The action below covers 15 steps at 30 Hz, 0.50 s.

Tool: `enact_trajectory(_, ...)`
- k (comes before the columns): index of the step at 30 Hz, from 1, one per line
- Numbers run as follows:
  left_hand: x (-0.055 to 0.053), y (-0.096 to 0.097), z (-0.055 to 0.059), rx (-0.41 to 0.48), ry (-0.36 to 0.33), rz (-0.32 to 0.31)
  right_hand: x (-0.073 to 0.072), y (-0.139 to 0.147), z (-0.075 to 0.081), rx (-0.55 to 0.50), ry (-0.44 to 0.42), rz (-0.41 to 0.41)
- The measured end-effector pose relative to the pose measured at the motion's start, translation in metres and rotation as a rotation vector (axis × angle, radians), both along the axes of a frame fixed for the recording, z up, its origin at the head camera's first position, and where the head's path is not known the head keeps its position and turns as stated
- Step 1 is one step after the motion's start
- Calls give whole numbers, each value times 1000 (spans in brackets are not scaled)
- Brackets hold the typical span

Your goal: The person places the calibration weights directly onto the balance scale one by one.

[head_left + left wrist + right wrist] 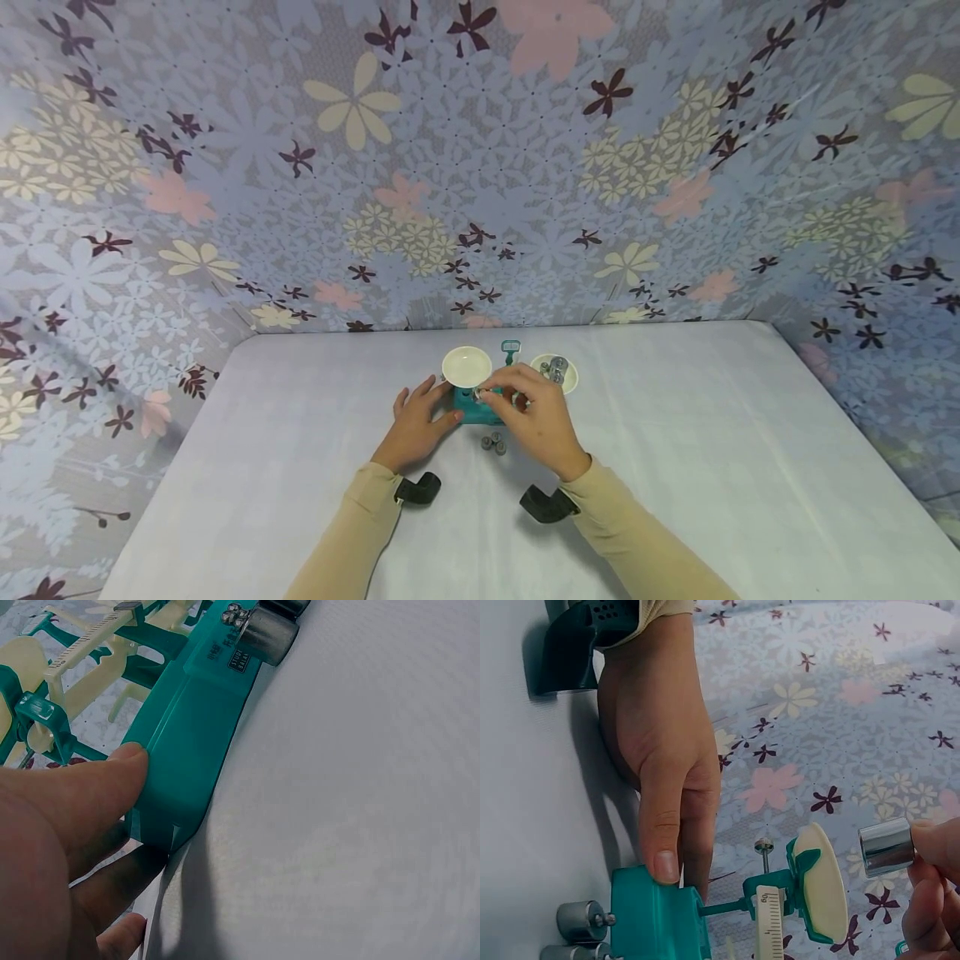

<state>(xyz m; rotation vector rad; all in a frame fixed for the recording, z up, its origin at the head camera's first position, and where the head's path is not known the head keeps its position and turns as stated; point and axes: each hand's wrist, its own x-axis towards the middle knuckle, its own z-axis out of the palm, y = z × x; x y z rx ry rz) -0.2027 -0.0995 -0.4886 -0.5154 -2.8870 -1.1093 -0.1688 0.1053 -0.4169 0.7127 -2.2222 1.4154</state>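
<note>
A teal balance scale with white pans stands on the table. My left hand grips the left end of its base, the thumb on the base's edge and other fingers around the end. Between the thumb and fingers of my right hand is a shiny metal cylinder weight, raised close to the left pan. That pan holds nothing. Several metal weights lie in the right pan. My right hand partly hides the scale's middle in the head view.
Three knobbed metal weights stand in front of the scale. A pale cloth covers the table. Behind it rises a floral curtain, also along both sides. Black wrist mounts are on both sleeves.
</note>
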Motion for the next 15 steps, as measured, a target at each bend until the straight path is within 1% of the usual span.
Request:
enact_trajectory(3, 0, 0, 0, 1, -2, 1, 3, -3, 8, -2, -5, -14)
enact_trajectory(8, 0, 0, 0, -2, -1, 0, 13, -10, 30, -7, -10, -22)
enact_trajectory(10, 0, 0, 0, -1, 2, -1, 16, -12, 36, -10, -8, -22)
enact_trajectory(13, 0, 0, 0, 0, 4, 0, 15, -14, 38, -23, -5, -23)
enact_trajectory(15, 0, 0, 1, 0, 5, 1, 10, -14, 30, -30, 8, -23)
